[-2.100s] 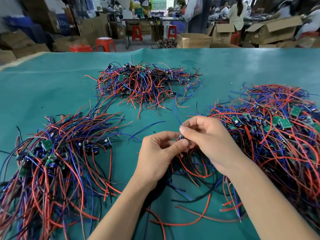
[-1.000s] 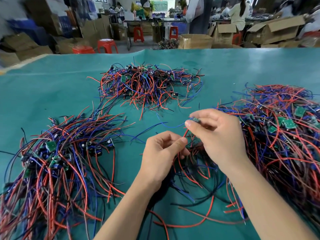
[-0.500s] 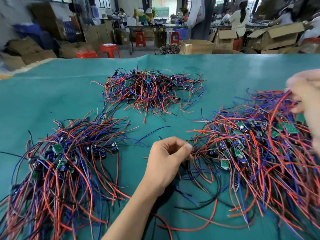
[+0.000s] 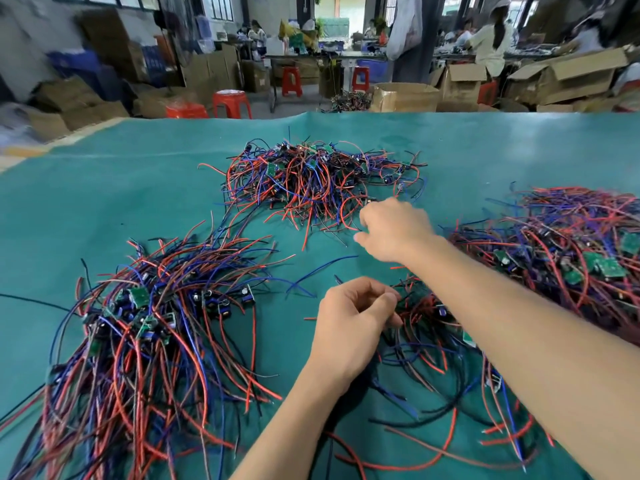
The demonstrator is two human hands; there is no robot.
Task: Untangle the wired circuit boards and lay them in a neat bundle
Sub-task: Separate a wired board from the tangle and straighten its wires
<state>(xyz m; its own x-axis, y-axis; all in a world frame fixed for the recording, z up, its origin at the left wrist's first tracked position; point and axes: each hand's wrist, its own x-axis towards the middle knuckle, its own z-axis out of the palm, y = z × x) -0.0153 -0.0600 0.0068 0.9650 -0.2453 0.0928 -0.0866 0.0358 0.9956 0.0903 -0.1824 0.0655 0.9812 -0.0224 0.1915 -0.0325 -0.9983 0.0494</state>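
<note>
Head camera looking forward and down
It is sitting close above the green table mat (image 4: 104, 188), facing the workshop beyond its far edge.

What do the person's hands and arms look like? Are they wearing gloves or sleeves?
No gloves and no sleeves show. The left hand and right hand are bare, and both forearms are uncovered as far as the picture reaches. No rings, watch or bracelets are visible on the fingers or wrists.

No text, label, brand or number can be read anywhere. The small green circuit boards (image 4: 139, 295) show no legible markings. The cardboard boxes (image 4: 568, 77) behind are blurred.
</note>
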